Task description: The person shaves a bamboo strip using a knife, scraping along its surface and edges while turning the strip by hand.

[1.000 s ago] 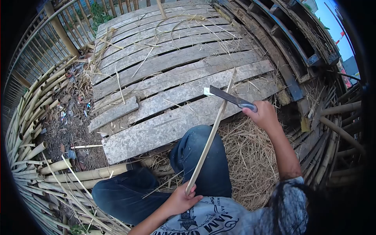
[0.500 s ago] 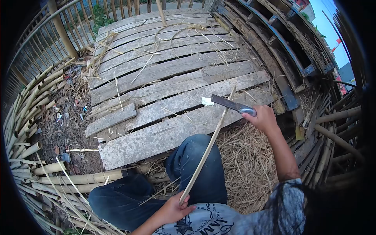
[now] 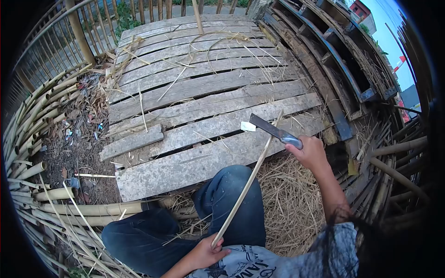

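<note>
My left hand (image 3: 208,252) is closed round the lower end of a long bamboo strip (image 3: 242,196), close to my shirt. The strip slants up past my knee, and its far end lies over the wooden slats. In my right hand (image 3: 309,153) is a knife (image 3: 273,129) with a broad dark blade, gripped by its handle. The blade crosses the strip near its far end and points to the left. Whether its edge bites into the strip I cannot tell. By the blade's tip lies a small pale piece (image 3: 248,126) on the slats.
A slatted wooden platform (image 3: 185,157) spreads before me, with thin bamboo slivers and a loose short board (image 3: 132,142). Bamboo poles (image 3: 92,209) lie stacked at the left. Stacked pallets (image 3: 333,60) stand at the right. Shavings (image 3: 292,199) cover the ground beside my knee.
The view has shifted slightly, so the platform sits a little lower. Both hands keep their holds, and the knife stays across the strip near its far end.
</note>
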{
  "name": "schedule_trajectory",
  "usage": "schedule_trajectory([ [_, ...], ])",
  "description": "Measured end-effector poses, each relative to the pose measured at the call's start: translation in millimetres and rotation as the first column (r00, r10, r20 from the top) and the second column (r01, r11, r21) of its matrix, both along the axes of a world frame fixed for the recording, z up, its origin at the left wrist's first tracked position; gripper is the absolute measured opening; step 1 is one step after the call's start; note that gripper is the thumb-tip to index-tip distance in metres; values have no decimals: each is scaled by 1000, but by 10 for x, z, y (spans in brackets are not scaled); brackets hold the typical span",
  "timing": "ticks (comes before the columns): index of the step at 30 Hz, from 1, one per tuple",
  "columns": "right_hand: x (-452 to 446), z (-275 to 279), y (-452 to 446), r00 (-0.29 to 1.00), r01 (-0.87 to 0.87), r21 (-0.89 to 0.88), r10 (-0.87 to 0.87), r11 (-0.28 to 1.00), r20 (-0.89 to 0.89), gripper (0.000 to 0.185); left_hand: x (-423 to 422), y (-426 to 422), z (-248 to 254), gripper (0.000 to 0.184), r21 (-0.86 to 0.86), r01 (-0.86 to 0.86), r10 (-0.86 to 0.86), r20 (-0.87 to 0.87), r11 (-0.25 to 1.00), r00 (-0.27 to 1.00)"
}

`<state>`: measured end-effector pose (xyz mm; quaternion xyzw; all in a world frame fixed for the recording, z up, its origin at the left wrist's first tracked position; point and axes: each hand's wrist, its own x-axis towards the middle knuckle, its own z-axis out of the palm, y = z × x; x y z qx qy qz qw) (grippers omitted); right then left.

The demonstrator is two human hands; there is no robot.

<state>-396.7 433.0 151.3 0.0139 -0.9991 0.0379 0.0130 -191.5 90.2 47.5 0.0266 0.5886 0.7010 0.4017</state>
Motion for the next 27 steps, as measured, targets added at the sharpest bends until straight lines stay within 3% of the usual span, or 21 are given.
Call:
schedule_trajectory([
  [2, -79, -60, 134, 1000, 11, 32, -11, 999, 0, 61, -20, -34, -42, 31, 124, 25, -46, 170, 992, 984],
  [5, -110, -18, 288, 989, 146, 1, -146, 989, 18, 61, -59, -24, 44, 30, 59, 33, -47, 246, 998, 968],
  [6, -96, -13, 296, 995, 95, 18, -95, 995, -11, 61, -97, -34, 108, 30, 59, 27, -40, 235, 998, 971],
  [8, -62, 31, 274, 997, -55, 88, 59, 995, -47, 60, -152, -54, 230, 31, -104, 92, -99, -60, 990, 993],
  [11, -111, 6, 296, 1000, -14, 81, 13, 997, 12, 61, -115, -44, 171, 31, -41, 98, -100, -52, 994, 994],
  [12, -167, -1, 345, 989, 147, -14, -147, 989, 19, 54, -96, -42, 202, 31, -39, 120, -122, -39, 992, 992],
  [13, -92, 11, 363, 987, 162, -12, -162, 987, 22, 54, -126, -31, 256, 32, -47, 116, -116, -4, 992, 993],
  [16, -112, 67, 376, 1000, -4, 41, 4, 999, 4, 60, -145, -36, 245, 32, -97, 90, -93, -25, 991, 995],
  [19, -176, -81, 555, 999, -16, 74, 19, 997, -34, 59, -118, -25, 214, 32, -102, 109, -113, -32, 989, 993],
  [20, -237, -71, 635, 985, 171, 5, -171, 985, -21, 59, -97, -22, 202, 33, -58, 113, -113, -8, 992, 994],
  [24, -152, 81, 667, 975, 200, 37, -195, 979, -110, 55, -18, -15, -30, 33, -33, 52, -48, 106, 998, 993],
  [25, -115, 65, 605, 977, 189, 35, -185, 981, -103, 55, -64, -20, 76, 33, -77, 89, -84, 64, 993, 994],
  [27, 43, 48, 427, 961, 261, -81, -267, 962, -75, 52, -110, -5, 106, 32, -132, 142, -137, 44, 981, 990],
])
